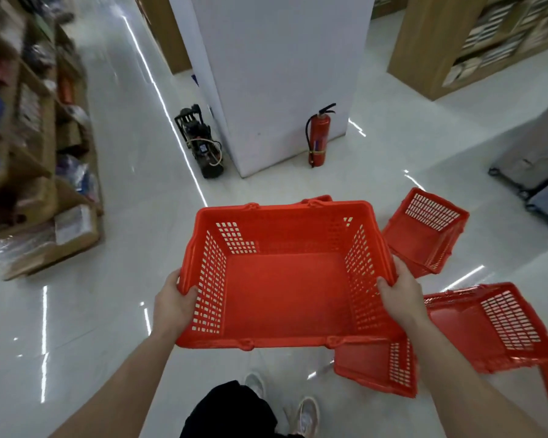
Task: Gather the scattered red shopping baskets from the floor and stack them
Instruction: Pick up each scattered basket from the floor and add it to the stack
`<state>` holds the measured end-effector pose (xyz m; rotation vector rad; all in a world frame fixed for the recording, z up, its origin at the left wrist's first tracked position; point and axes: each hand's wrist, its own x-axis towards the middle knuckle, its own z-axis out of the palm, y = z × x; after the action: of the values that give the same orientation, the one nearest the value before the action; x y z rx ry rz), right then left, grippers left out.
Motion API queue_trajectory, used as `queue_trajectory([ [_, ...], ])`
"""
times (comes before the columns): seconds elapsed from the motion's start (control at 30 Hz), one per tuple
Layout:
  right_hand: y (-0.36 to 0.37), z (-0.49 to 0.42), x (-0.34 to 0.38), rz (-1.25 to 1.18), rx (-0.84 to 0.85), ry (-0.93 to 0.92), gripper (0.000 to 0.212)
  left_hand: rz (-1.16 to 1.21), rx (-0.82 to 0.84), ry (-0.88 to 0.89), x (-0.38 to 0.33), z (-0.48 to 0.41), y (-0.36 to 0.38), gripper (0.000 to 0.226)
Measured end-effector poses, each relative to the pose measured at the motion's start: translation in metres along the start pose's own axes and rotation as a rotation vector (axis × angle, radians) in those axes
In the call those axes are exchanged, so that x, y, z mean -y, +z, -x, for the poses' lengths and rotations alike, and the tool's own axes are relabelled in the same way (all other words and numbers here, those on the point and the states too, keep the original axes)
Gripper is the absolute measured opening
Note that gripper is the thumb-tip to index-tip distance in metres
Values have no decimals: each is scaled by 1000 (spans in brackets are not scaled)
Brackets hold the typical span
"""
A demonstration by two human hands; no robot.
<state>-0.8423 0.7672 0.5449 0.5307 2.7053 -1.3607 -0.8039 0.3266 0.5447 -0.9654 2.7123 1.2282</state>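
While the held basket (285, 292) hangs mouth-up above the floor (124, 222), with the left hand (171, 306) and right hand (400, 294) each curled tight over a side rim, keeping it level looks wise. The nearest floor basket (377, 368), partly beneath it, seems tipped, so right that first, then nest squarely. Another basket (424, 235) lies tipped further right.
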Motion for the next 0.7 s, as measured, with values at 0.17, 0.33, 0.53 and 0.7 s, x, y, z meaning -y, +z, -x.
queue_trajectory([
  [0.17, 9, -76, 25, 70, -12, 63, 59, 6, 7, 57, -34, -73, 25, 49],
  [0.33, 37, -154, 52, 58, -61, 53, 54, 23, 56, 70, -64, -168, 57, 49],
  [0.53, 69, -242, 63, 110, -77, 96, 55, 14, 85, 36, -78, -248, 103, 49],
  [0.7, 97, -326, 39, 153, -35, 130, 52, -13, 52, -3, -77, -282, 162, 45],
])
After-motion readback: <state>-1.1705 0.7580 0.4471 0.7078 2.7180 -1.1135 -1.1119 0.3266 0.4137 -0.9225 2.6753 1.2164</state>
